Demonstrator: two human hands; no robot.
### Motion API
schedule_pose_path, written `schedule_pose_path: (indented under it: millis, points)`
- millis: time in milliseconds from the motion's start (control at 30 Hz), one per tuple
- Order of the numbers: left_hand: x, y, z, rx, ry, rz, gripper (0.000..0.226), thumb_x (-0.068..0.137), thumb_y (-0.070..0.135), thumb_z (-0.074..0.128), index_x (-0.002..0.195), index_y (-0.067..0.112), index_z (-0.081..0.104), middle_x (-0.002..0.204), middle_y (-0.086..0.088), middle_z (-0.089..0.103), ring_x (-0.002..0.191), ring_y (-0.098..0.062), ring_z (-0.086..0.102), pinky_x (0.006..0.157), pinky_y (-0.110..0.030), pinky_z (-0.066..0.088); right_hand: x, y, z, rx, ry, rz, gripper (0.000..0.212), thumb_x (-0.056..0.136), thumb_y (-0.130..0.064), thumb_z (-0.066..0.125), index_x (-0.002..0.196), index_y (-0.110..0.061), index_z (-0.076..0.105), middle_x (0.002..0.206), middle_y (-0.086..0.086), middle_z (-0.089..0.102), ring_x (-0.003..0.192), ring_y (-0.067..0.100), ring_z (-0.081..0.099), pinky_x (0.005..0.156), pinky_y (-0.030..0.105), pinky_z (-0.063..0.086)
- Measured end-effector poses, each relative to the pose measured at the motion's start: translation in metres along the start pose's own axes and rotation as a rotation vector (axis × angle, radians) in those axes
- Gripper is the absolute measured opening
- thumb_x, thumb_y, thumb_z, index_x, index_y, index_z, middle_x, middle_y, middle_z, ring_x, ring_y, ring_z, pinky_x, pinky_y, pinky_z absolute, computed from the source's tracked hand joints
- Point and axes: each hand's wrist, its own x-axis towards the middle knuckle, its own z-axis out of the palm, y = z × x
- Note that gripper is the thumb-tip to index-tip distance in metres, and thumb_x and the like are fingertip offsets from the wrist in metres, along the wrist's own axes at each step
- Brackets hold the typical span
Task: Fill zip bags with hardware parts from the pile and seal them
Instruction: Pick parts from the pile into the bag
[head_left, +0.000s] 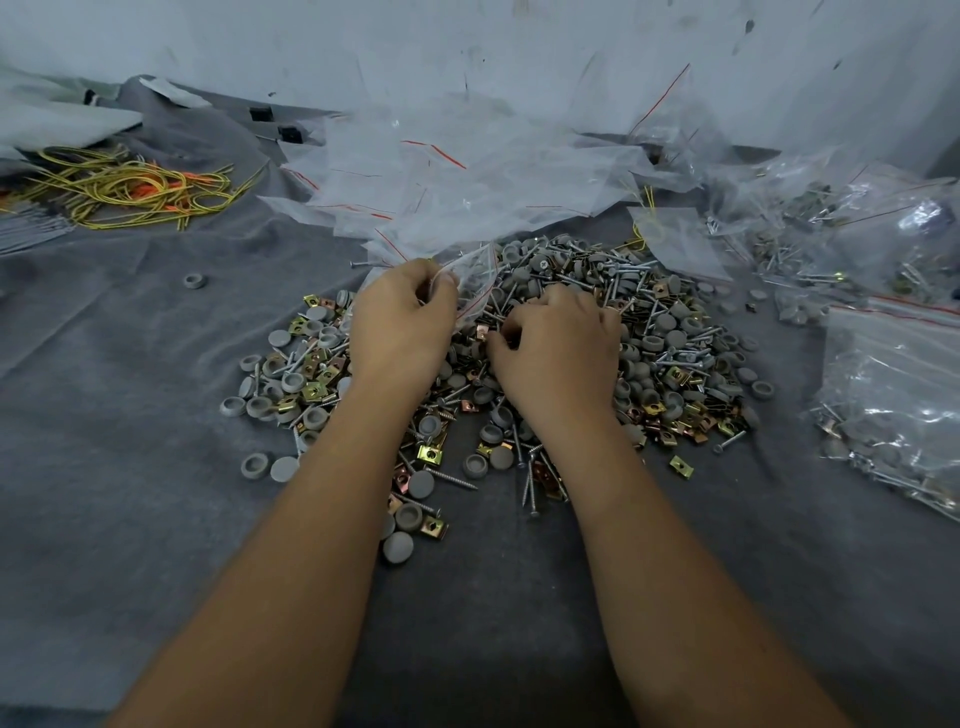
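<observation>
Zip bag (475, 280) upright in left hand (402, 325), mouth downward-right.

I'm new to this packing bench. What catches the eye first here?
The big pile of hardware parts mid-table: grey caps, screws, brass clips. Over it, the left hand grips a zip bag while the right hand picks into the pile. Empty bags lie behind.

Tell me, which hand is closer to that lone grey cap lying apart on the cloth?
Left. The left hand is nearest the lone grey cap; the right hand works farther across the pile.
</observation>
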Motion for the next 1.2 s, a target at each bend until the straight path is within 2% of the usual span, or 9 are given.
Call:
schedule_pose_path:
  millis: [133, 300, 367, 500, 600, 800, 900, 1133, 1200]
  points:
    - [0.000, 0.000, 0.001, 0.002, -0.009, -0.012, 0.024, 0.095, 0.030, 0.053, 0.076, 0.021, 0.064, 0.048, 0.010, 0.047, 0.045, -0.004, 0.037, 0.054, -0.029, 0.035, 0.000, -0.001, -0.002, 0.040, 0.016, 0.003, 0.023, 0.089, -0.039, 0.058, 0.092, -0.020, 0.071, 0.105, -0.001, 0.057, 0.110, 0.022, 0.048, 0.094, 0.039, 0.031]
    - [0.001, -0.001, 0.000, -0.018, 0.007, -0.022, 0.027, 0.095, 0.030, 0.052, 0.087, 0.008, 0.066, 0.054, 0.003, 0.045, 0.045, -0.008, 0.033, 0.053, -0.030, 0.033, 0.000, 0.002, -0.009, 0.196, 0.156, 0.038, 0.017, 0.091, -0.028, 0.058, 0.092, -0.015, 0.068, 0.094, 0.000, 0.058, 0.093, 0.021, 0.053, 0.084, 0.036, 0.041]
    - [0.001, -0.001, 0.000, -0.015, 0.008, -0.019, 0.028, 0.095, 0.029, 0.052, 0.087, 0.006, 0.065, 0.055, 0.002, 0.044, 0.045, -0.008, 0.033, 0.053, -0.030, 0.033, 0.000, 0.003, -0.013, 0.367, 0.261, 0.064, 0.014, 0.092, -0.022, 0.058, 0.089, -0.012, 0.066, 0.086, -0.002, 0.057, 0.083, 0.019, 0.054, 0.076, 0.037, 0.046]
    - [0.001, 0.000, -0.001, -0.004, -0.015, 0.002, 0.023, 0.095, 0.031, 0.054, 0.080, 0.018, 0.067, 0.049, 0.010, 0.045, 0.043, -0.004, 0.036, 0.050, -0.027, 0.033, -0.002, 0.001, -0.020, 0.670, 0.447, 0.015, 0.008, 0.090, -0.015, 0.058, 0.086, -0.010, 0.063, 0.083, -0.007, 0.051, 0.070, 0.011, 0.049, 0.064, 0.021, 0.042]
    - [-0.001, 0.003, -0.001, -0.004, -0.041, 0.033, 0.022, 0.094, 0.031, 0.055, 0.083, 0.018, 0.069, 0.050, 0.013, 0.048, 0.046, -0.003, 0.039, 0.053, -0.028, 0.037, -0.004, -0.001, -0.020, 0.662, 0.397, -0.071, 0.006, 0.088, -0.013, 0.060, 0.084, -0.010, 0.063, 0.082, -0.006, 0.054, 0.072, 0.013, 0.052, 0.063, 0.025, 0.045]
    - [-0.004, 0.011, -0.001, 0.055, -0.028, 0.175, 0.021, 0.093, 0.027, 0.059, 0.099, 0.015, 0.074, 0.093, -0.004, 0.064, 0.079, -0.019, 0.056, 0.076, -0.038, 0.050, -0.005, -0.001, -0.016, 0.460, 0.310, -0.107, 0.008, 0.087, -0.016, 0.063, 0.083, -0.010, 0.066, 0.081, 0.000, 0.057, 0.072, 0.017, 0.052, 0.056, 0.029, 0.040]
    - [-0.006, 0.012, -0.002, 0.043, -0.074, 0.230, 0.023, 0.089, 0.029, 0.057, 0.097, 0.017, 0.075, 0.093, -0.005, 0.064, 0.082, -0.016, 0.056, 0.073, -0.033, 0.047, -0.004, 0.000, -0.013, 0.419, 0.269, -0.104, 0.010, 0.086, -0.020, 0.067, 0.088, -0.011, 0.071, 0.081, -0.002, 0.053, 0.074, 0.017, 0.052, 0.057, 0.025, 0.034]
    - [-0.009, 0.016, -0.003, -0.058, -0.109, 0.289, 0.017, 0.088, 0.027, 0.059, 0.094, 0.024, 0.075, 0.079, 0.015, 0.059, 0.076, 0.006, 0.054, 0.067, -0.014, 0.039, 0.000, 0.002, -0.007, 0.410, 0.179, -0.066, 0.014, 0.087, -0.030, 0.070, 0.099, -0.027, 0.076, 0.084, -0.002, 0.037, 0.083, 0.018, 0.041, 0.060, 0.029, 0.031]
    - [-0.009, 0.017, -0.003, -0.080, -0.102, 0.263, 0.018, 0.088, 0.027, 0.059, 0.094, 0.023, 0.075, 0.080, 0.016, 0.062, 0.077, 0.006, 0.056, 0.067, -0.015, 0.041, 0.000, 0.002, -0.006, 0.406, 0.156, -0.064, 0.015, 0.088, -0.033, 0.069, 0.101, -0.030, 0.075, 0.086, -0.001, 0.037, 0.085, 0.020, 0.041, 0.062, 0.034, 0.036]
